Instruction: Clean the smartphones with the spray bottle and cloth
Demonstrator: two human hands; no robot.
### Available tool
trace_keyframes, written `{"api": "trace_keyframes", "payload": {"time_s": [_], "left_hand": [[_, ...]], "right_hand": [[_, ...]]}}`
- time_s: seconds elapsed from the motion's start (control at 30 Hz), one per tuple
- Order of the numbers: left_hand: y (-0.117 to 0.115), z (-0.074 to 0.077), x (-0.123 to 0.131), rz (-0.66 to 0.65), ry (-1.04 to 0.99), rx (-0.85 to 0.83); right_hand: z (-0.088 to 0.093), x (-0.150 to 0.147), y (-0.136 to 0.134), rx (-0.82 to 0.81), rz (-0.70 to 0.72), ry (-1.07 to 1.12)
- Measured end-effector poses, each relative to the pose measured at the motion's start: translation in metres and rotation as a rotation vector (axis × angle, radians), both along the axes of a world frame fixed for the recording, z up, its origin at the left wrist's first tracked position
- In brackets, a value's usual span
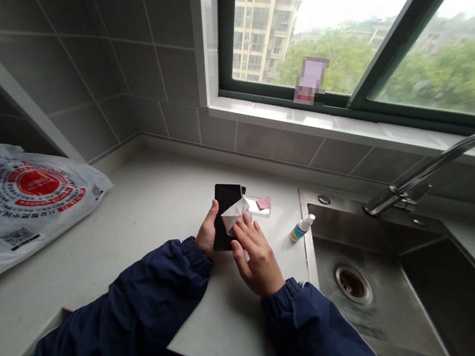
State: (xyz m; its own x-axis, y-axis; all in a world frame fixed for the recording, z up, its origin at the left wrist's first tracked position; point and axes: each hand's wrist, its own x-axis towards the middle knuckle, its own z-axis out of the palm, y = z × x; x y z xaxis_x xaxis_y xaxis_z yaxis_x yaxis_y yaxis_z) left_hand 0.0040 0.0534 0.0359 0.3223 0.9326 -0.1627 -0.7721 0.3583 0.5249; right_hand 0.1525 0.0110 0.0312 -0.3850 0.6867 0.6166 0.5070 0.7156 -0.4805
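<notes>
A plastic carrier bag (16, 206) lies at nine o'clock. At twelve o'clock, my left hand (209, 230) braces a black smartphone (224, 214), its fingers hidden behind it. My right hand (258, 257), fingers spread, presses a white tissue (236, 214) onto the screen. A small bottle (301, 228) stands within reach at two o'clock.

We counted one left hand (208, 234), one right hand (258, 259), one black smartphone (224, 202), one white wipe (234, 215) and one small spray bottle (301, 228). We also counted one plastic bag (26, 201), one curved faucet (453, 152) and one double steel sink (371, 229).
</notes>
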Motion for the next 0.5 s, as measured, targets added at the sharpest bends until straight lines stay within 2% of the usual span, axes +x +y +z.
{"api": "trace_keyframes", "payload": {"time_s": [0.07, 0.23, 0.5], "left_hand": [[0.0, 0.0, -0.002, 0.014, 0.035, -0.05], [0.0, 0.004, -0.004, -0.08, -0.033, -0.133], [-0.001, 0.008, -0.001, 0.066, 0.017, 0.005]], "right_hand": [[0.004, -0.001, -0.003, 0.031, 0.03, -0.032], [0.011, -0.003, -0.008, 0.062, 0.069, 0.052], [0.007, -0.009, -0.009, -0.024, 0.024, 0.366]]}}
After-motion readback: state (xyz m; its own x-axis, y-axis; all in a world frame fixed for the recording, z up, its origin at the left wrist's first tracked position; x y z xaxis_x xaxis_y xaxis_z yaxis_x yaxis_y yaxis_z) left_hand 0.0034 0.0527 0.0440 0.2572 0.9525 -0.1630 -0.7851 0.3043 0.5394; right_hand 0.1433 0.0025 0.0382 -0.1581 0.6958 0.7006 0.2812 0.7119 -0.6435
